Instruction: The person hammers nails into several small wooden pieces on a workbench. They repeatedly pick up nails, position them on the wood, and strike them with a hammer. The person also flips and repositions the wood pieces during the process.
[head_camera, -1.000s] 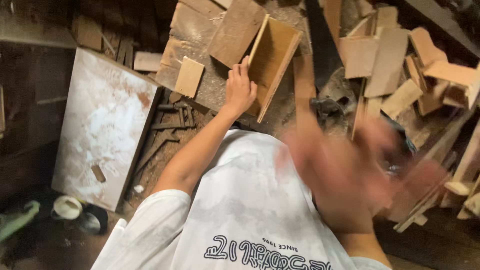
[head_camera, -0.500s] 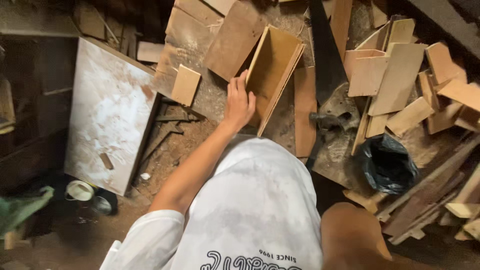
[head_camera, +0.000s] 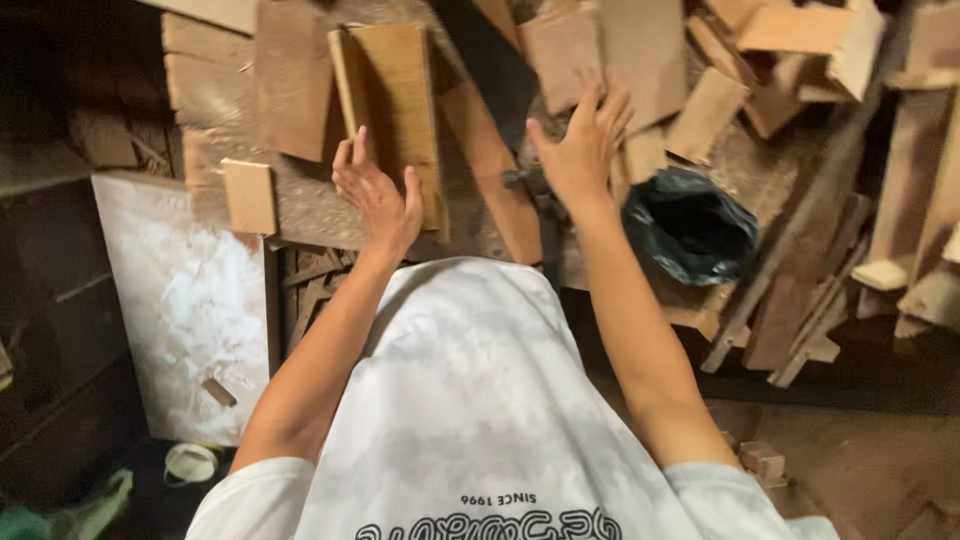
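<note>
My left hand (head_camera: 375, 195) grips the near end of an open wooden box (head_camera: 395, 100) lying on the workbench (head_camera: 310, 215). The fingers are on its left wall and the thumb is inside. My right hand (head_camera: 583, 140) is stretched out with fingers spread, holding nothing, over loose wood offcuts (head_camera: 640, 60) beyond the box. A dark metal tool (head_camera: 530, 190) lies just below that wrist. A dark saw blade (head_camera: 490, 60) runs between the box and the offcuts.
A small square wood block (head_camera: 250, 195) sits left of my left hand. A white-smeared board (head_camera: 185, 300) leans below the bench at left. A black plastic bag (head_camera: 690, 225) lies right of my right arm, with planks and scraps (head_camera: 900, 200) piled beyond.
The view has shifted closer over the bench. My right hand, out of sight half a second ago, now reaches forward over the offcuts. My left hand stays on the box.
</note>
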